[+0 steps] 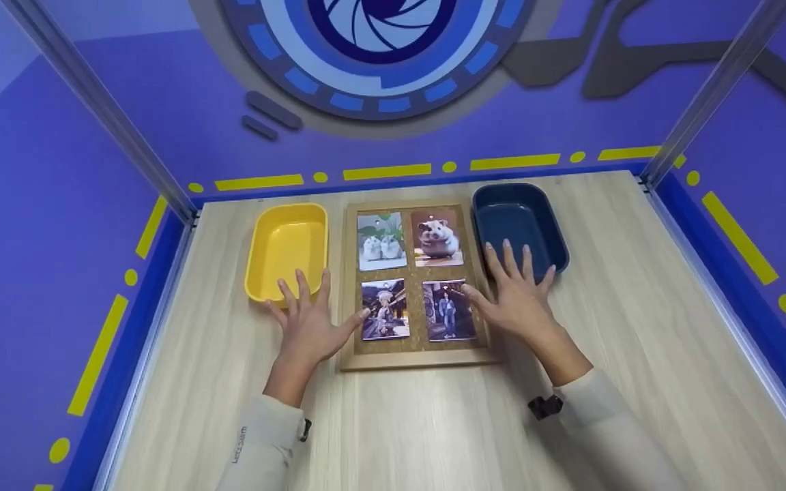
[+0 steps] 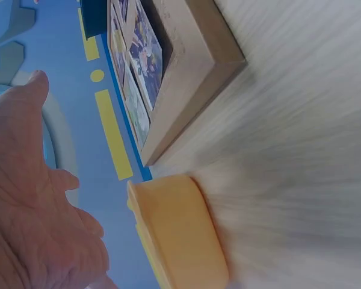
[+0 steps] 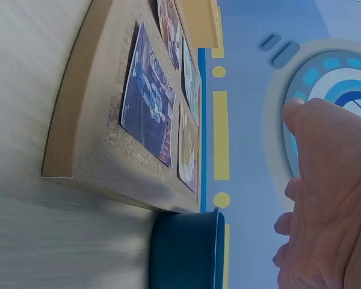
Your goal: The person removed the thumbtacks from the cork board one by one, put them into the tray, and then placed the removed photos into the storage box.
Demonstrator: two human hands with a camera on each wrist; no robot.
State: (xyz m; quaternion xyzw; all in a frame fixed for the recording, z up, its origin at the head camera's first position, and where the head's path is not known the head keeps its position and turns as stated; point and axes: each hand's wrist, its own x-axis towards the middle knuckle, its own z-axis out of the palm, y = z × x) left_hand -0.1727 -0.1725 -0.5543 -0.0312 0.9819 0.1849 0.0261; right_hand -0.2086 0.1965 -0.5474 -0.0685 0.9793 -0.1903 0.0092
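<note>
A wood-framed cork board [image 1: 417, 273] lies on the table with two hamster photos [image 1: 438, 239] in its upper half and two photos of people [image 1: 385, 310] in its lower half. My left hand [image 1: 311, 327], fingers spread, hovers between the yellow tray [image 1: 287, 252] and the board's left side. Over the board's right edge and the near end of the dark blue tray [image 1: 519, 221] is my right hand [image 1: 519, 303], its fingers also spread. Both wrist views show the left palm [image 2: 36, 198] and right palm [image 3: 331, 192] raised above the table, holding nothing.
A pale wooden table [image 1: 420, 423] carries everything. Blue walls [image 1: 45, 239] with yellow dashes enclose it at the back and both sides, with metal posts [image 1: 106, 109] at the corners. The trays flank the board closely.
</note>
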